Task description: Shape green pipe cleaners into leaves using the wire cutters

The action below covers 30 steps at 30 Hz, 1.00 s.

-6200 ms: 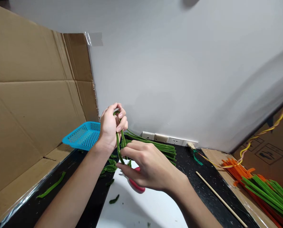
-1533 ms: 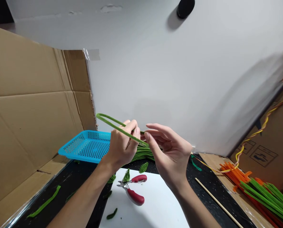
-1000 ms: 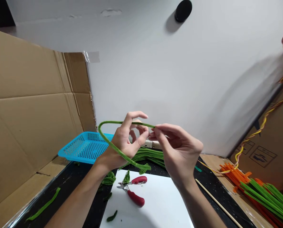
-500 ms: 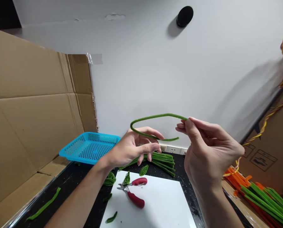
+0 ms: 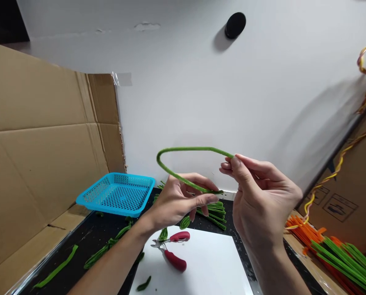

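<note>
A green pipe cleaner (image 5: 185,148), bent into a wide sideways U, is held up in front of the wall. Its upper end is pinched between the thumb and forefinger of my right hand (image 5: 259,192). My left hand (image 5: 183,198) has closed thumb and forefinger on the lower end, whose tip pokes out past the fingertips. Below the hands, red-handled cutting pliers (image 5: 175,259) lie with handles spread on a white board (image 5: 213,262). Small green leaf shapes of coiled pipe cleaner (image 5: 185,222) rest around the board's far edge, and a bundle of green pipe cleaners (image 5: 215,213) is partly hidden behind my left hand.
At the back left stands a blue perforated basket (image 5: 118,196), beside a cardboard wall (image 5: 41,143). A green strip (image 5: 56,266) lies on the black tabletop. Orange pipe cleaners (image 5: 305,231) and brighter green ones (image 5: 345,258) are at the right, near a twisted yellow cord (image 5: 339,164).
My left hand's thumb and forefinger have come together on the pipe cleaner's lower end, which hung loose over the hand before. My right hand has shifted slightly left, still pinching the upper end.
</note>
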{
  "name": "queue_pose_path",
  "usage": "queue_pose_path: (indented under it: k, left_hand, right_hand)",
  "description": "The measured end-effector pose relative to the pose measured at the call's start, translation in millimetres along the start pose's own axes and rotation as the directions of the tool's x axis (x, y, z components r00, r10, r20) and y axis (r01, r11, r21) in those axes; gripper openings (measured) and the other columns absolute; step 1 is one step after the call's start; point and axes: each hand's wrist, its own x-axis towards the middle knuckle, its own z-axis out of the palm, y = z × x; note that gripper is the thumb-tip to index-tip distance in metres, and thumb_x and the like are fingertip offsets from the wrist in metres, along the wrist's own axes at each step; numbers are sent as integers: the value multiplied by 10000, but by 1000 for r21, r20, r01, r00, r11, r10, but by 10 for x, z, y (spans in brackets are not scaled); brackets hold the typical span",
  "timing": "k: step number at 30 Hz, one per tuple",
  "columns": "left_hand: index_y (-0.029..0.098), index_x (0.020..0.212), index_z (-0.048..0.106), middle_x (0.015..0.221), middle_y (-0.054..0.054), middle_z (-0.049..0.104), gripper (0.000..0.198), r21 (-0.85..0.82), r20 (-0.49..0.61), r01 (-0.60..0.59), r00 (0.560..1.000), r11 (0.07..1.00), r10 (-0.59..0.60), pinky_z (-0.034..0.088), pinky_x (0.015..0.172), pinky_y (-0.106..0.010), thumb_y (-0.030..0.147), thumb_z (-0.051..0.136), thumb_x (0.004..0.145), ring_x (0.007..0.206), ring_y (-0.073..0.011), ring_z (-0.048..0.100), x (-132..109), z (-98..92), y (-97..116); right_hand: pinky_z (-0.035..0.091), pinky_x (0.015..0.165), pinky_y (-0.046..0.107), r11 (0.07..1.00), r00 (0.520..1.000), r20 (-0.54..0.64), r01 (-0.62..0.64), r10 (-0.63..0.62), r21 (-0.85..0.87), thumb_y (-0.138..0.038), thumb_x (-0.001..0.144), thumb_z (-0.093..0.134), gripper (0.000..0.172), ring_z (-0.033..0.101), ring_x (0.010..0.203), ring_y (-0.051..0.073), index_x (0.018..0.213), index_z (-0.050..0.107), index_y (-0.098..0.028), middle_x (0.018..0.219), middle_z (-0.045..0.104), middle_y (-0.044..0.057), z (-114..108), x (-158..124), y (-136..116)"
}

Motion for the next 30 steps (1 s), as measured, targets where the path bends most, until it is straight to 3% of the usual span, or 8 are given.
queue_pose_path:
  k: [4,7,10,13,17,20,23,30]
  left_hand:
    - [155,926,816,772,-88,782,211,-1,-68,-77,995,997,76,469,368,-178,348,867,860,571,-164,720,16,18,5]
    - [190,878,823,714,-67,764,160,0,-137,-200,971,980,198,489,383,-201,347,851,879,543,-157,701,11,-7,77]
    - [225,839,835,713,-40,730,137,49,-218,-320,921,946,323,485,402,-204,356,872,856,533,-125,652,7,-56,155]
    - [238,812,847,889,-62,743,121,121,-287,-377,872,918,396,517,449,-212,342,909,810,680,-145,678,10,-102,209]
    - [251,804,854,1029,-84,788,97,108,-284,-361,882,926,377,592,580,-241,335,891,836,903,-208,731,1,-124,270]
    - [252,799,855,1008,-61,815,129,53,-302,-354,886,934,352,615,664,-253,369,889,841,797,-163,737,-10,-116,305]
    - [247,818,859,909,-39,823,105,45,-359,-347,869,937,340,612,652,-231,344,896,838,703,-128,719,-9,-99,310]
    - [202,847,817,829,-42,819,173,-8,-462,-350,832,937,307,652,662,-262,343,912,816,737,-184,781,-5,-41,305]
  right_hand:
    - [673,677,297,1000,999,51,1,-1,8,-212,840,874,76,779,674,160,885,815,-200,778,798,16,-32,16,-3]
    - [675,646,276,999,980,193,-49,53,-21,-214,844,866,64,783,669,163,892,823,-213,771,806,19,-77,42,-15]
    - [687,635,285,991,913,387,-109,130,-76,-222,854,849,47,787,660,176,886,823,-200,789,815,36,-92,57,-52]
    - [692,645,280,988,856,492,-139,157,-73,-200,866,826,28,790,659,177,890,819,-188,782,813,37,-65,44,-99]
    - [693,666,273,986,829,537,-162,158,-41,-183,876,812,26,796,679,175,899,821,-189,787,812,34,-28,15,-128]
    - [710,709,321,976,798,571,-215,192,-28,-205,878,817,38,798,686,187,909,822,-184,786,810,40,-30,8,-107]
    - [715,736,357,962,771,595,-273,226,-11,-240,890,816,76,801,701,198,937,825,-181,783,813,52,-38,6,-74]
    - [712,727,341,955,766,595,-297,243,-7,-226,820,868,138,793,729,188,948,828,-194,879,828,58,-1,-36,-50]
